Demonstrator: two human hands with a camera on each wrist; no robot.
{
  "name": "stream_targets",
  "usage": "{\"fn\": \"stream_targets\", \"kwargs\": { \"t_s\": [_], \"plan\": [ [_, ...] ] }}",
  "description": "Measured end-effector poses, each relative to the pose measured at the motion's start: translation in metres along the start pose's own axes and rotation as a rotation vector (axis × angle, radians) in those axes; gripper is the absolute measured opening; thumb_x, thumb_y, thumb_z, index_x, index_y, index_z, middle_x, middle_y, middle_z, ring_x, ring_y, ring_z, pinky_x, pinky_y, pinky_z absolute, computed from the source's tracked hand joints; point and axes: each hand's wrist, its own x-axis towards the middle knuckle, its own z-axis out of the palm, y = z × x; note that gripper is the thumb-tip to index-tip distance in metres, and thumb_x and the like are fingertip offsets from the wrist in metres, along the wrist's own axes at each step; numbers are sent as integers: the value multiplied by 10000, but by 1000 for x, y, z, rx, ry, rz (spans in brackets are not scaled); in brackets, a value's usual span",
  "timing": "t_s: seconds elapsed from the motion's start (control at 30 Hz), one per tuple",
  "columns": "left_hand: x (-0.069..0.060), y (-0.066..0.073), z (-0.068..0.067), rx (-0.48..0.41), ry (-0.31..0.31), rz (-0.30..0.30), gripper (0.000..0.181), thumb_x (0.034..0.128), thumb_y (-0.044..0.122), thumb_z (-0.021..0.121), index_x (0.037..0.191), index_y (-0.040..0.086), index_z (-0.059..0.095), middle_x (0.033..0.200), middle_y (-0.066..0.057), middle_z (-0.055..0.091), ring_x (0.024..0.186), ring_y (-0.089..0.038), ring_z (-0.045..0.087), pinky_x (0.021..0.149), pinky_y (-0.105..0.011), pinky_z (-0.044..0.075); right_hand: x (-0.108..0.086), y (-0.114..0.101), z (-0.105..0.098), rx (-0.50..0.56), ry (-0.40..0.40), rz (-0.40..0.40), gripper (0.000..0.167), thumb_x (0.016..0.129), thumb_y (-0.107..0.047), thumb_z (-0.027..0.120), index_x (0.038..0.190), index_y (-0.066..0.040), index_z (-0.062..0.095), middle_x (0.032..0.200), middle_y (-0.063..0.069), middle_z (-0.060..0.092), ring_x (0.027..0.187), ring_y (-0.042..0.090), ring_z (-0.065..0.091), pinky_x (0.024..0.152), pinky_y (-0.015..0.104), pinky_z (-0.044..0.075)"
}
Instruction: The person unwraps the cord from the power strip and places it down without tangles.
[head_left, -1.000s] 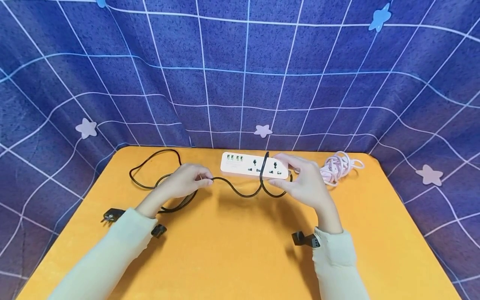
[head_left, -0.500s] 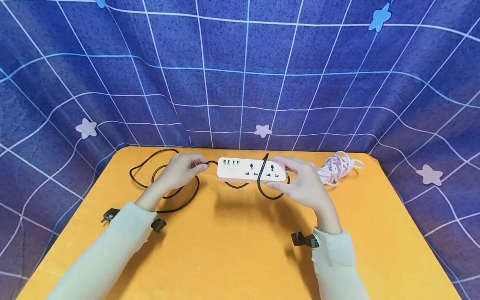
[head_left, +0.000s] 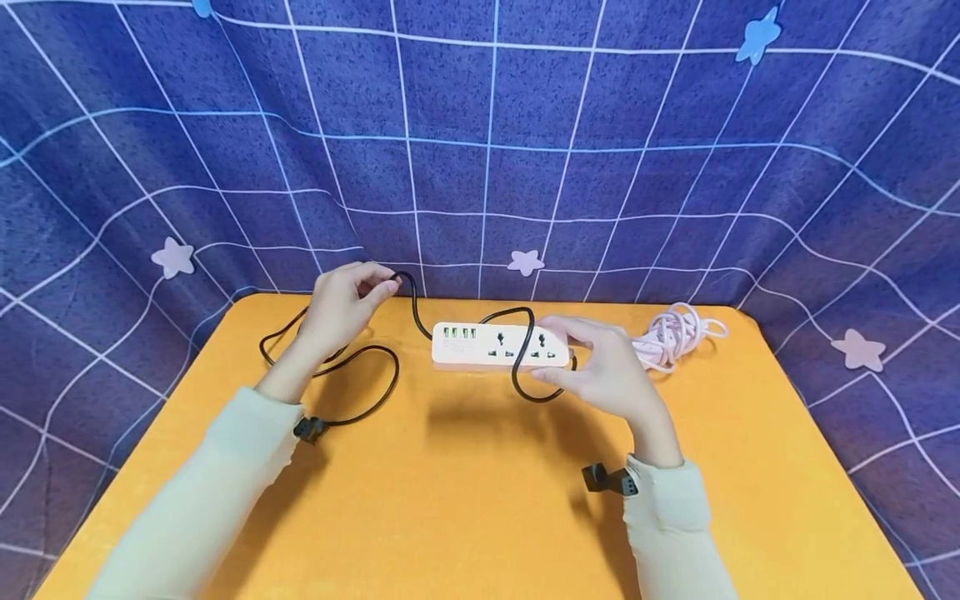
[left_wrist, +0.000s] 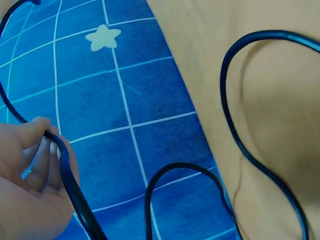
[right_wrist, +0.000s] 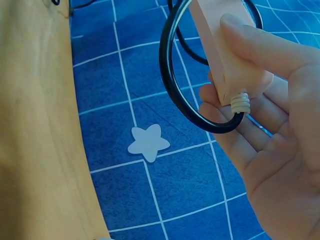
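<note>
My right hand [head_left: 603, 367] grips the right end of a white power strip [head_left: 468, 343], thumb on one side and fingers on the other. The strip is raised above the table, its sockets and USB ports facing me. From its right end, at a ribbed collar [right_wrist: 240, 103], comes a black cord [head_left: 395, 375]. That cord loops below the strip, crosses its face, passes behind and emerges at the left end. There my left hand [head_left: 341, 304] pinches it between thumb and fingers, near the table's back edge. Further cord lies in loose curves beside the left forearm. The plug is hidden.
A bundled pale pink cord [head_left: 671, 337] lies at the back right of the orange table [head_left: 465, 500], just beyond my right hand. A blue gridded curtain [head_left: 450, 167] with stars rises behind the table. Small black devices sit at both wrists.
My left hand has moved up and back, lifting the cord and drawing it behind the strip. The strip has shifted slightly left and toward me in my right hand. The plug has passed out of sight.
</note>
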Motion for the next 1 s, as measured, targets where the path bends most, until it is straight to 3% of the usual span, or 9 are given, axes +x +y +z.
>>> {"fn": "stream_targets", "kwargs": {
  "t_s": [0.23, 0.4, 0.6, 0.73, 1.0],
  "plan": [
    [10, -4, -12, 4, 36, -23, 190, 1031, 256, 735, 1148, 127, 809, 995, -43, 777, 754, -165, 677, 671, -266, 482, -1, 0, 1, -5, -33, 4, 625, 778, -266, 978, 1349, -186, 735, 1313, -33, 740, 1196, 180, 702, 1016, 432, 560],
    [14, -1, -26, 13, 94, -32, 198, 1024, 280, 744, 1142, 137, 811, 964, -35, 766, 767, -129, 639, 683, -241, 434, -1, 2, 2, -14, -42, 13, 606, 775, -308, 981, 1329, -243, 743, 1287, -88, 742, 1192, 134, 694, 1008, 417, 556],
    [12, 19, -44, -25, 165, -7, 196, 1024, 268, 744, 1146, 136, 821, 981, -40, 771, 777, 0, 616, 719, -164, 450, 1, 4, 2, -44, -22, 18, 597, 786, -280, 973, 1331, -200, 743, 1301, -60, 740, 1192, 163, 696, 1010, 462, 563],
    [8, 36, -54, -57, 189, 20, 184, 1020, 252, 750, 1139, 135, 826, 968, -23, 765, 773, 18, 610, 718, -137, 464, 1, 6, 2, -68, -21, 12, 579, 794, -253, 966, 1327, -198, 744, 1292, -43, 747, 1181, 186, 706, 1000, 487, 566],
    [-4, 64, -73, -82, 232, 159, 136, 987, 170, 781, 1103, 120, 832, 844, 23, 697, 725, -41, 536, 678, -169, 414, 1, 8, 2, -114, 29, 15, 563, 815, -219, 945, 1335, -166, 735, 1268, -8, 764, 1131, 231, 748, 958, 457, 595]
  ]
}}
